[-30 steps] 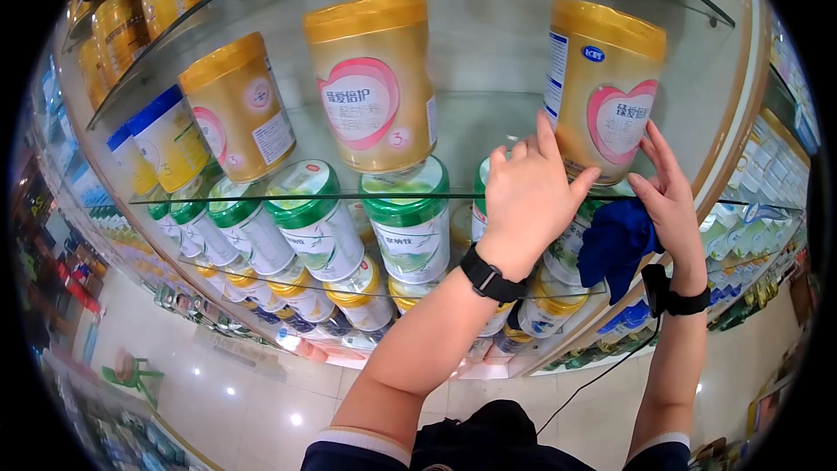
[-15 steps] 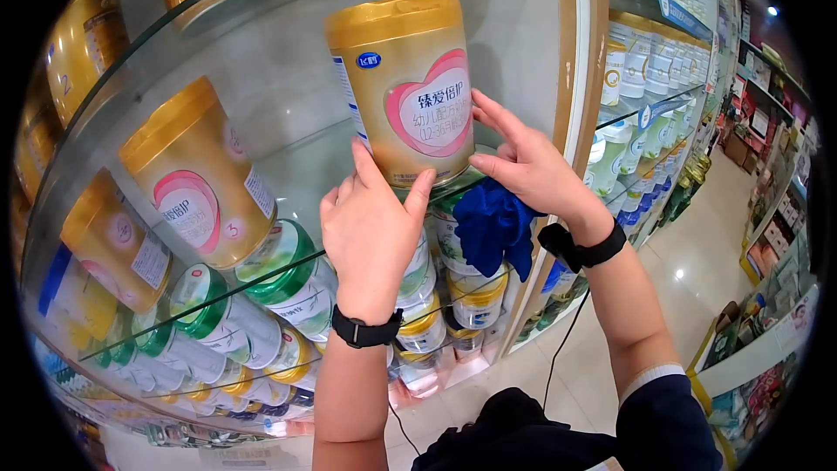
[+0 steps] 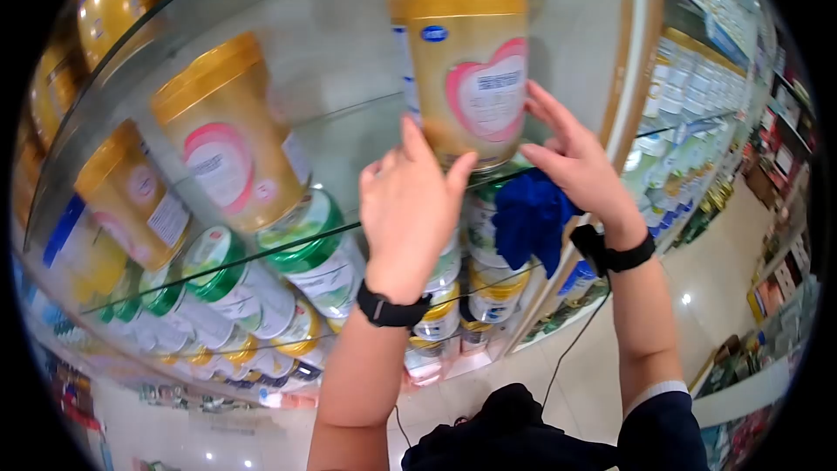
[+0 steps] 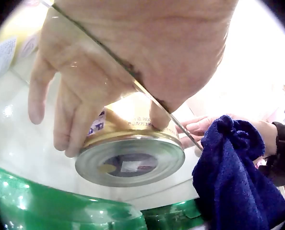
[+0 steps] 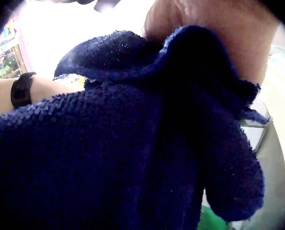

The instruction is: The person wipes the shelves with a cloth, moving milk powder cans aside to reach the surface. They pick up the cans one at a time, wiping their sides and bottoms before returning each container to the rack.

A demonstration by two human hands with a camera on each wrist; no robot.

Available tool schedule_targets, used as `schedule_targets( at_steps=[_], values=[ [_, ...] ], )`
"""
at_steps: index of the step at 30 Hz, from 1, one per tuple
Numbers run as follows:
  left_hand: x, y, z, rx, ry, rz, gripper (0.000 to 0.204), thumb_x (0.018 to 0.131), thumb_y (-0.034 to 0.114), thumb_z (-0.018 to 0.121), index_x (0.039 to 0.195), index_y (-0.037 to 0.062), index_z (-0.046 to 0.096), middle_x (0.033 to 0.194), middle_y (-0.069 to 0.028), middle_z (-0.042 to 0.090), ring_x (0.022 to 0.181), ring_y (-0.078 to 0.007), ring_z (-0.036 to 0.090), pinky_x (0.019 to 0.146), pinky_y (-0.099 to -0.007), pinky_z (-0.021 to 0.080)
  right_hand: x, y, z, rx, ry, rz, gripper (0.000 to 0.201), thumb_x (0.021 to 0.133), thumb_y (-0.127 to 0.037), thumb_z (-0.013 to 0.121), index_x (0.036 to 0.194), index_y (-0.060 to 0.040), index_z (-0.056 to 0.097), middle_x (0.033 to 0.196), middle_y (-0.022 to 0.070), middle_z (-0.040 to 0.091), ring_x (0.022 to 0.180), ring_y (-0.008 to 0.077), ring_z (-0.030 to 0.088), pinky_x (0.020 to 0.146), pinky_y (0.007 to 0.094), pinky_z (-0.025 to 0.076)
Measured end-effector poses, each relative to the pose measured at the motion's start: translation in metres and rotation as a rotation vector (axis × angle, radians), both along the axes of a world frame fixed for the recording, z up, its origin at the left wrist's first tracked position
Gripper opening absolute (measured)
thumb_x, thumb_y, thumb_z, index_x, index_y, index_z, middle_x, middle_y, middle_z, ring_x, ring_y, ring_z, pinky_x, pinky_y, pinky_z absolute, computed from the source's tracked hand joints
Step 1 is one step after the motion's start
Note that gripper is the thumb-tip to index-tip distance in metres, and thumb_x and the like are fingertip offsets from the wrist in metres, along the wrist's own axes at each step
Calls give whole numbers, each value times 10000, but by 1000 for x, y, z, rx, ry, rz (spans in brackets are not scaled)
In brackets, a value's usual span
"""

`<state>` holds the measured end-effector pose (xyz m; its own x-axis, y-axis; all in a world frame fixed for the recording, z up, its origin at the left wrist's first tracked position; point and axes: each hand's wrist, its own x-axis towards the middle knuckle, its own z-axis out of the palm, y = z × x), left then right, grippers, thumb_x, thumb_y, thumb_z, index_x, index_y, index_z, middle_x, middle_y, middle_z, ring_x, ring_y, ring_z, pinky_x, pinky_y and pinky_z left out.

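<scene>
A gold milk powder tin (image 3: pixel 466 78) with a pink heart label stands upright on the glass shelf (image 3: pixel 349 153); its round metal base shows through the glass in the left wrist view. My left hand (image 3: pixel 410 209) is at the tin's lower left, fairly straight fingers along its side and thumb at its lower front. On the opposite side, my right hand (image 3: pixel 580 166) has its forefinger and thumb at the tin's right edge. That same hand holds a dark blue cloth (image 3: pixel 534 220), which hangs below the palm and fills much of the right wrist view.
Two more gold tins, a larger one (image 3: pixel 222 135) and a smaller one (image 3: pixel 131 196), stand to the left. Under the glass are white tins with green lids (image 3: pixel 318 244). A wooden upright (image 3: pixel 629 61) borders the shelf at right, and a thin cable (image 3: pixel 575 340) hangs from my right wrist.
My view swung right and then slightly back left, shifting the tins across the picture. Both hands stay at the same gold tin, and the cloth stays in my right hand.
</scene>
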<state>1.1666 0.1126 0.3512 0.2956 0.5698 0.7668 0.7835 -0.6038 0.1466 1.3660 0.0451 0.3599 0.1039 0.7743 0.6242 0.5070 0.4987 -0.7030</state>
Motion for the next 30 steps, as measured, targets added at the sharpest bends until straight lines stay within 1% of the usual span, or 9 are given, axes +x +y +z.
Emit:
schedule_targets(
  at_steps=[8, 11, 15, 17, 18, 21, 22, 25, 30],
  values=[
    [3, -3, 0, -36, -12, 4, 821, 872, 558, 580, 1378, -63, 403, 1004, -213, 682, 950, -349, 655, 887, -435, 459, 9, 2, 5, -24, -22, 53, 754, 853, -114, 664, 1502, -55, 286, 1414, 185, 490, 685, 81, 495, 663, 253, 482],
    [3, -1, 1, -29, -32, 1, 847, 857, 573, 590, 1386, -59, 395, 997, -211, 683, 952, -344, 656, 888, -428, 459, 6, -3, 16, -128, -55, -7, 806, 834, -167, 698, 1492, 6, 266, 1439, 222, 450, 898, 169, 614, 816, 286, 500],
    [2, -1, -1, -32, -31, 1, 869, 846, 581, 599, 1390, -62, 387, 981, -207, 686, 938, -348, 659, 871, -428, 468, 12, 20, 6, -47, -131, -138, 883, 799, -237, 742, 1472, 67, 257, 1454, 274, 403, 1299, 302, 456, 1057, 344, 377],
    [2, -3, 1, -61, -25, 0, 880, 840, 586, 602, 1391, -64, 383, 980, -205, 687, 931, -351, 660, 864, -428, 472, 19, 30, 9, -94, -119, -68, 905, 785, -259, 756, 1464, 80, 262, 1455, 294, 389, 1412, 326, 321, 1131, 359, 293],
    [2, -2, 1, -52, -29, -2, 892, 835, 595, 604, 1393, -64, 380, 979, -204, 687, 931, -350, 660, 859, -426, 476, 24, 37, 7, -71, -130, 0, 862, 786, -226, 756, 1454, 70, 300, 1439, 269, 422, 1370, 313, 387, 1114, 351, 316],
    [2, -2, 0, -50, -42, -9, 929, 818, 620, 612, 1398, -64, 372, 976, -203, 688, 936, -346, 663, 846, -422, 488, 14, 27, 21, -166, -38, 162, 793, 791, -184, 750, 1433, 59, 353, 1405, 231, 471, 1348, 292, 412, 1114, 349, 313],
    [2, -4, 2, -63, -45, -14, 943, 810, 629, 616, 1399, -65, 370, 977, -204, 688, 939, -344, 664, 842, -420, 492, 15, 28, 20, -161, -17, 152, 728, 795, -149, 740, 1406, 50, 399, 1365, 189, 515, 1303, 270, 453, 1086, 345, 350],
    [4, -11, 10, -140, -5, 24, 977, 776, 642, 645, 1395, -62, 371, 981, -204, 688, 941, -321, 667, 873, -408, 476, 11, 22, 20, -172, 115, 222, 680, 806, -128, 711, 1395, 45, 418, 1350, 176, 535, 1268, 256, 487, 1051, 338, 387],
    [9, -9, 10, -142, 3, 95, 977, 768, 656, 645, 1391, -49, 383, 993, -205, 685, 945, -316, 666, 892, -401, 463, 19, 20, 15, -103, 45, 206, 613, 835, -94, 642, 1386, 57, 420, 1337, 186, 544, 1228, 233, 520, 1019, 317, 412]
  ],
)
